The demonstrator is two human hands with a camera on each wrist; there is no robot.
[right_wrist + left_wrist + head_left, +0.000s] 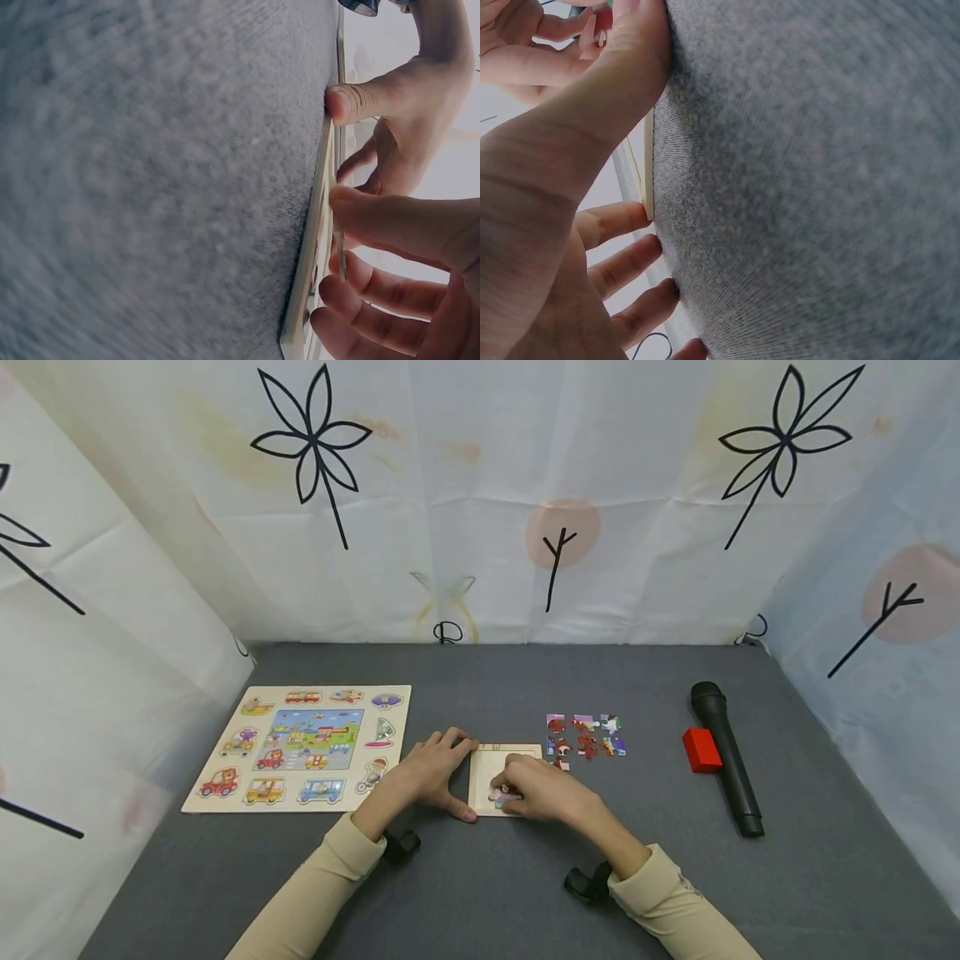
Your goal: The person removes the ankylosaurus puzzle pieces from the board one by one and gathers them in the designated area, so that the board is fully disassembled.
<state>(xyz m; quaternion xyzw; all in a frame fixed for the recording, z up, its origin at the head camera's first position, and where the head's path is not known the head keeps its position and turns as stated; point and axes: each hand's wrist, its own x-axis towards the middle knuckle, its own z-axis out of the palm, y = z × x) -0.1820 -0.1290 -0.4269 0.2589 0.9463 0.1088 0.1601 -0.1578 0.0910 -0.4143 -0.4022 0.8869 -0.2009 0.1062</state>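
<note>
A small wooden puzzle tray [487, 764] lies flat at the middle of the table. My left hand [435, 774] braces its left side, with the thumb by the near corner and the forefinger by the far one. In the left wrist view the fingers [630, 262] are spread and fairly straight, their tips down on the cloth. My right hand [543, 789] is over the tray and pinches a thin puzzle piece [340, 255], seen edge-on in the right wrist view. Pink and teal printing [501, 797] shows under its fingers; the rest there is hidden.
Several loose puzzle pieces [587, 743] lie right of the tray. A large wooden picture board [296, 693] with vehicle shapes is at the left. At the right lie a black microphone [731, 768] and a red block [702, 750], touching. Patterned cloth [480, 460] hangs behind.
</note>
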